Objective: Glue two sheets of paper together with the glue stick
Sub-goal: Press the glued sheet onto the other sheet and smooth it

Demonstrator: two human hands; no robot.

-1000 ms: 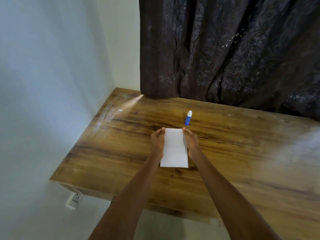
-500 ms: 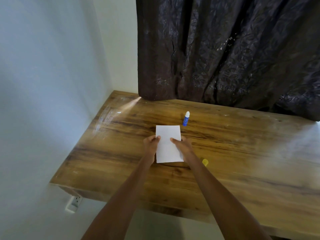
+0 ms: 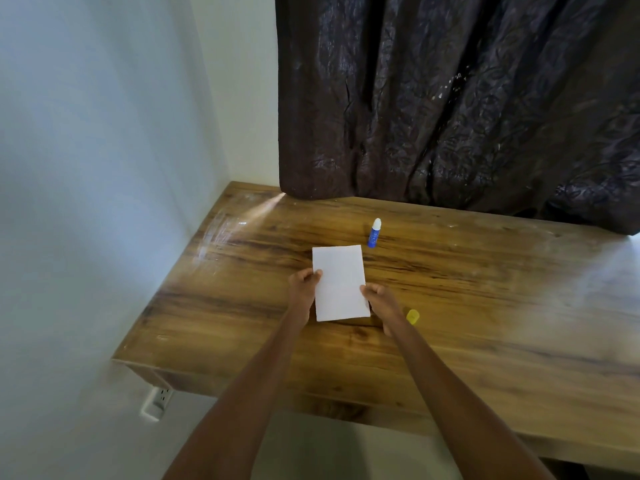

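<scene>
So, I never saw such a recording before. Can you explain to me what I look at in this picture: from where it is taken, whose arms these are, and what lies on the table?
There is no machine here. A person wears a wide-angle camera on the head, so the single view looks forward and down along their own two bare arms.

The left hand and the right hand grip the side edges of a white rectangular paper. It looks like one sheet; whether a second is stuck beneath cannot be seen.

They work over a brown wooden table. Beyond the paper stands an uncapped blue glue stick with a white tip. Its small yellow cap lies beside the right hand. Behind hangs a dark patterned curtain.
</scene>
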